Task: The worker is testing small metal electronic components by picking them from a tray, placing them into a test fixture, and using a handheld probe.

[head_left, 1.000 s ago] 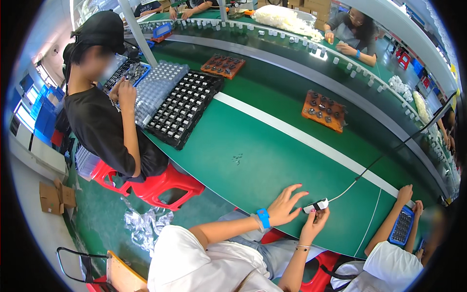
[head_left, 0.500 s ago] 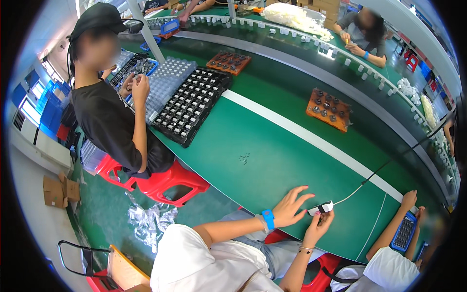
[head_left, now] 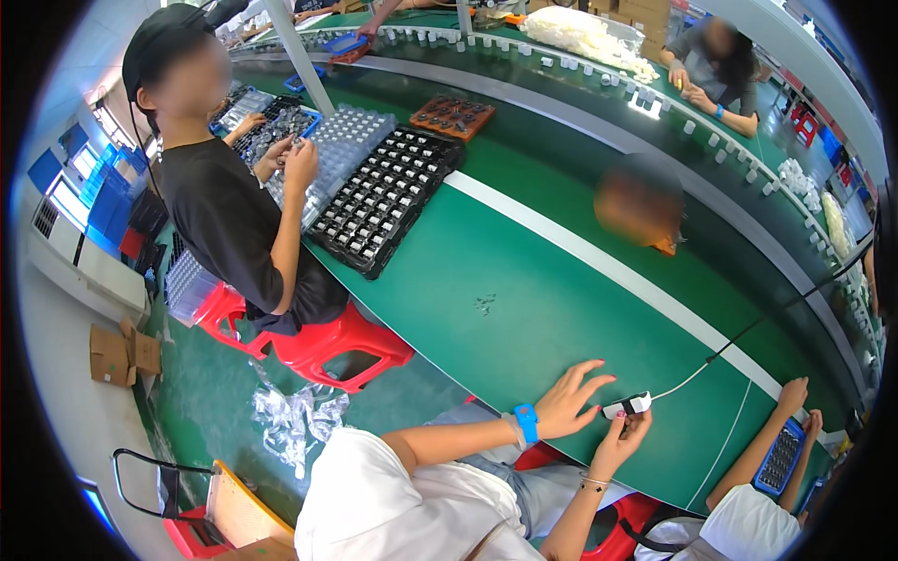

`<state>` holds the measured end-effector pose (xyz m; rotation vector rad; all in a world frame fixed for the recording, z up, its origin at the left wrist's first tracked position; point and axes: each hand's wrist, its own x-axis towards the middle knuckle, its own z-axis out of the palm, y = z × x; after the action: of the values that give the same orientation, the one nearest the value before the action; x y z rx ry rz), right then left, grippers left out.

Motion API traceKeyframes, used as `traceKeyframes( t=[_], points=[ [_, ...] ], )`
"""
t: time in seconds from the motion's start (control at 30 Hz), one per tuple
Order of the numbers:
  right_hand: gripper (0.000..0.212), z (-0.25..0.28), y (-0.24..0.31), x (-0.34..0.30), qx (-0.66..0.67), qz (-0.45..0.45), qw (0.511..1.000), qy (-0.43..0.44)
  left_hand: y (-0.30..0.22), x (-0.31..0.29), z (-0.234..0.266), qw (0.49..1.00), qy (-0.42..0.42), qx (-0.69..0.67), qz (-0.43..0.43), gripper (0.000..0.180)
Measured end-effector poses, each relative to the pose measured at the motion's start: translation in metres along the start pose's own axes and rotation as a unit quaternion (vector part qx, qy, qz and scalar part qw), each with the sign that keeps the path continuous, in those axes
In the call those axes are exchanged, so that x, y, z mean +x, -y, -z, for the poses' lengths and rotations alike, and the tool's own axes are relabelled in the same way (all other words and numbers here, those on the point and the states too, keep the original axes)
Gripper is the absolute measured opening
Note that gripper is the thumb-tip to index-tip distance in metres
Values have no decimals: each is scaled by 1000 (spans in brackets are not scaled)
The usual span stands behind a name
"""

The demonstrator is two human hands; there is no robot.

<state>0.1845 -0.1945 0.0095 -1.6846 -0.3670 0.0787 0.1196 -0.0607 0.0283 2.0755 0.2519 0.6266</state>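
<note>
My right hand [head_left: 625, 439] pinches a small white-and-black block-shaped device [head_left: 628, 405] between thumb and fingers, just above the green table [head_left: 524, 318]. A thin pale cable [head_left: 686, 381] leads from the device's right end toward the upper right and turns dark farther on. Beside the device, to its left, is my left hand [head_left: 567, 402], with a blue band on its wrist. Its fingers are spread and hold nothing. The thumb tip points at the device's left end; whether they touch I cannot tell.
A black tray [head_left: 385, 201] of small white parts lies at the far left, beside clear trays [head_left: 348, 140] and a person in black. Beyond the white strip, an orange tray [head_left: 666, 247] is mostly blurred. At right, another person holds a blue tray [head_left: 779, 455].
The whole view has shifted slightly. My hands keep nearly the same pose around the device. The orange tray across the strip, sharp before, is now mostly blurred.
</note>
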Motion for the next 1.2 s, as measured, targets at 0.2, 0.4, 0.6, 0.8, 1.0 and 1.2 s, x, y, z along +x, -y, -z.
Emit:
traceKeyframes(
  t=[0.2, 0.4, 0.6, 0.8, 1.0, 1.2],
  points=[
    [37, 1, 0, 0, 2, -6, 1000, 7, -1, 0, 0, 1000, 4, -4, 1, 55],
    [42, 0, -2, 0, 7, -4, 1000, -5, -1, -1, 0, 1000, 2, -5, 3, 55],
    [42, 2, 2, 0, -1, -12, 1000, 0, 0, -1, -1, 1000, -1, 3, -3, 55],
    [41, 0, 0, 1, 1, 4, 1000, -2, 0, 0, 1, 1000, -1, 0, -10, 55],
    [41, -1, -2, 1, 0, 2, 1000, 1, 2, 1, 1, 1000, 1, 2, -15, 54],
    [41, 0, 4, 1, -56, 40, 997, 30, 3, 0, 1, 1000, 11, 13, -16, 56]
  ],
)
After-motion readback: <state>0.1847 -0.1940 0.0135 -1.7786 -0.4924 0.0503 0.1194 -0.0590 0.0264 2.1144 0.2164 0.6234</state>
